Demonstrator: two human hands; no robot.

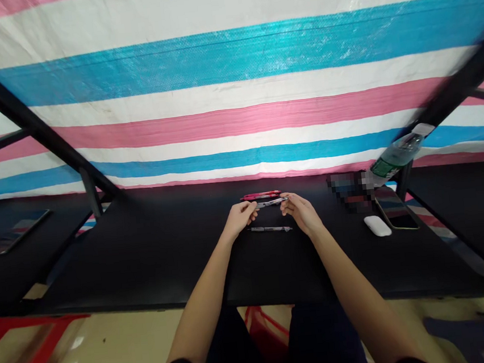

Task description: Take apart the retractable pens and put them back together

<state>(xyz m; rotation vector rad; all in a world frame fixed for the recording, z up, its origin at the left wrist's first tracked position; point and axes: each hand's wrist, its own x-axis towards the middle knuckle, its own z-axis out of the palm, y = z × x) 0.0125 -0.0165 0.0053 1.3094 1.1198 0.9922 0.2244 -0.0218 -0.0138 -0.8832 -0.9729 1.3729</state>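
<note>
A slim grey and clear pen is held level above the black table. My left hand pinches its left end, and my right hand has its fingers closed on the right end. Just beyond it lie red pens, close together on the tabletop. Nearer to me, a dark grey and clear pen lies flat between my wrists.
At the right stand a green-labelled bottle, a phone and a white earbud case. Black metal bars slope on both sides before a striped sheet. Another phone lies far left.
</note>
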